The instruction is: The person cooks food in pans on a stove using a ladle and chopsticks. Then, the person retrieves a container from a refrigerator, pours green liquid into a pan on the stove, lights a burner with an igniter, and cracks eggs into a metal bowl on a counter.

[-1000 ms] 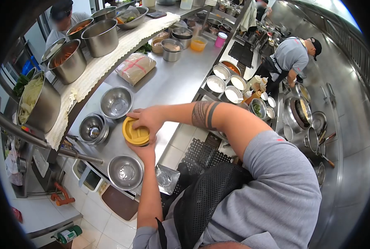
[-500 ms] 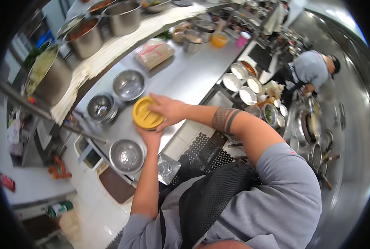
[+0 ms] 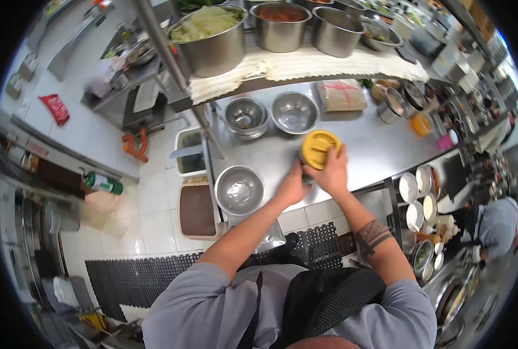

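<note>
A round yellow lid (image 3: 315, 145) with a raised bar across its top is held over the steel counter, capping a container whose body is mostly hidden by my hands. My right hand (image 3: 332, 173) grips the lid's near right edge, thumb and fingers bent over it. Lower and to the left, my left hand (image 3: 293, 186) is closed against the container's side; its fingertips are partly hidden. Just behind the lid sits a shiny metal bowl (image 3: 295, 112), with a stack of similar bowls (image 3: 245, 118) to its left. Another metal bowl (image 3: 240, 191) rests at the counter's left end.
Above the counter runs a shelf with large pots, including one of shredded cabbage (image 3: 208, 26). A wrapped package (image 3: 341, 96) lies at the counter's back. White tubs (image 3: 408, 187) stand to the right, near a co-worker (image 3: 497, 227). A brown-lidded bin (image 3: 198, 210) is on the left.
My view has turned, so the counter now runs more level across it. Both hands still hold the lidded container; my left hand shows lower on its side.
</note>
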### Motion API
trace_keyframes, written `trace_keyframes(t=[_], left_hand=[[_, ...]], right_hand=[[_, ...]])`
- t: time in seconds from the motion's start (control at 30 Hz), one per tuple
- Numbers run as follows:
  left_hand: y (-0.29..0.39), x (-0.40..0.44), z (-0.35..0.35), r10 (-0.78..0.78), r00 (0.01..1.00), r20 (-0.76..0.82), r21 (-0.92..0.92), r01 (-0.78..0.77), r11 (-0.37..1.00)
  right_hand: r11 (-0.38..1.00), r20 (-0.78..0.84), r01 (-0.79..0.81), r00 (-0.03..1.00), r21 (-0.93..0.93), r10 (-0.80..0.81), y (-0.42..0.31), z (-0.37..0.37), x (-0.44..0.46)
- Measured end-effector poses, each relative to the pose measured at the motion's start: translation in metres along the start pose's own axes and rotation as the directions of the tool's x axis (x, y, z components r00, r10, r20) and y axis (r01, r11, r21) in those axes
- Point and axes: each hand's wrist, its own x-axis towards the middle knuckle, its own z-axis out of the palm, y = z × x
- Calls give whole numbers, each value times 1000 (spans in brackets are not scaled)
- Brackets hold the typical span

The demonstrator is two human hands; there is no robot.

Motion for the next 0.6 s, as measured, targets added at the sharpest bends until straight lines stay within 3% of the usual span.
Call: trace_keyframes(t=[0.07, 0.17, 0.23, 0.3, 0.33, 0.37, 0.43, 0.47, 0.5, 0.53, 0.57, 0.6], left_hand=[[3, -8, -12, 152, 988, -8, -35, -153, 988], [31, -26, -72, 169, 978, -122, -127, -184, 975], [37, -39, -125, 127, 955, -268, -99, -159, 982], [47, -45, -189, -63, 915, -398, -18, 61, 998], [29, -41, -215, 61, 847, -528, -2, -73, 997], [26, -40, -248, 122, 782, -611, 177, -16, 984], [17, -20, -320, 224, 720, -657, 272, -51, 961], [14, -8, -356, 265, 678, -686, 341, -22, 940], [43, -3, -376, 124, 728, -674, 180, -1, 984], [36, 16, -399, 288, 735, -614, 266, -150, 952], [42, 33, -424, 249, 812, -528, 157, -194, 968], [11, 67, -458, 289, 852, -437, -29, -335, 942]], right_hand=[[1000, -2, -24, 1000, -18, 24, 21, -12, 12], [992, -101, -80, 992, -97, 71, 61, -17, 31], [979, -119, -172, 980, -106, 159, 82, -25, 45], [944, -167, -300, 946, -141, 276, 98, -34, 58], [925, -181, -353, 928, -140, 326, 107, -39, 65], [928, -184, -348, 929, -132, 322, 122, -39, 74], [944, -266, -292, 932, -150, 246, 164, -29, 86], [951, -166, -296, 946, -87, 279, 161, -43, 83], [950, -63, -312, 949, -24, 310, 156, -58, 81], [941, 40, -338, 941, 33, 336, 151, -74, 82], [930, -233, -355, 916, -99, 325, 157, -55, 64], [964, -238, -261, 941, -54, 242, 158, -60, 46]])
